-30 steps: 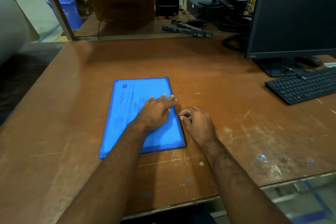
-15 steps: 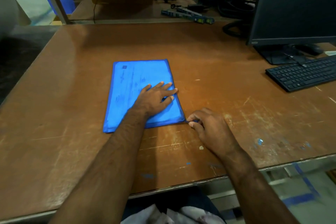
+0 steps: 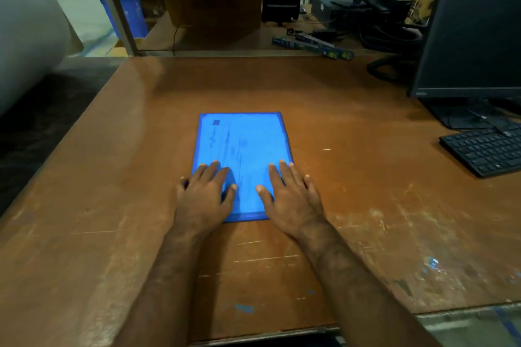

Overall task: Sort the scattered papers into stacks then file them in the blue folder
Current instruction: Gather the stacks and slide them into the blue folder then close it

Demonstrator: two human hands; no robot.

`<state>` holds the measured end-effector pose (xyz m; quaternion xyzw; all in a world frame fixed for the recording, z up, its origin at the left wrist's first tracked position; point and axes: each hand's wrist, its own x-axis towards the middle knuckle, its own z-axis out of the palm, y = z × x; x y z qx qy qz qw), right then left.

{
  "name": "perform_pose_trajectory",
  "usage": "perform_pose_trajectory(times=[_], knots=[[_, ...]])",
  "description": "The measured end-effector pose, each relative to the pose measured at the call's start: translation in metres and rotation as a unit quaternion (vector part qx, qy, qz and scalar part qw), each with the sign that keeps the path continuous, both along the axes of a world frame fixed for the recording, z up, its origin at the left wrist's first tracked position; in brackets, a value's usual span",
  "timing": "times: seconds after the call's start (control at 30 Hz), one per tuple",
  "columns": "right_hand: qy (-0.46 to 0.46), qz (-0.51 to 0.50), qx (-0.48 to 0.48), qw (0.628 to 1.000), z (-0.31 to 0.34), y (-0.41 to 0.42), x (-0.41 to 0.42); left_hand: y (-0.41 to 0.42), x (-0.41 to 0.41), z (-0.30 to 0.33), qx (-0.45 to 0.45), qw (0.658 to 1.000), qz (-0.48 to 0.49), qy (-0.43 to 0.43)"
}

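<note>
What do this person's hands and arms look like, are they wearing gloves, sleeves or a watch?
Both hands are bare: no gloves on the left hand or the right hand. No rings, watch or wristband show. The forearms are uncovered, with no sleeve anywhere in view down to the bottom of the picture. Short fingernails show on the fingers.

The folder (image 3: pixel 242 155) lies flat near the middle of the surface (image 3: pixel 352 191), with the left hand (image 3: pixel 204 197) on its near left corner and the right hand (image 3: pixel 290 198) on its near right corner, while the keyboard (image 3: pixel 486 149) sits well to the right before the monitor (image 3: pixel 476 34).
</note>
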<state>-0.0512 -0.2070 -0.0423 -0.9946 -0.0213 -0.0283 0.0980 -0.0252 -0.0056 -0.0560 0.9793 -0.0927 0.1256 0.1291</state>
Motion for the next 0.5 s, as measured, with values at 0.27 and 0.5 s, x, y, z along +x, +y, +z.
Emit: perform_pose_trajectory(times=[0.27, 0.5], knots=[[0.011, -0.042, -0.004, 0.999, 0.001, -0.030, 0.058, -0.036, 0.068, 0.009, -0.008, 0.994, -0.042, 0.098], [0.024, -0.041, -0.006, 0.999, 0.003, -0.034, 0.077, -0.040, 0.088, 0.012, -0.019, 0.994, -0.038, 0.100]])
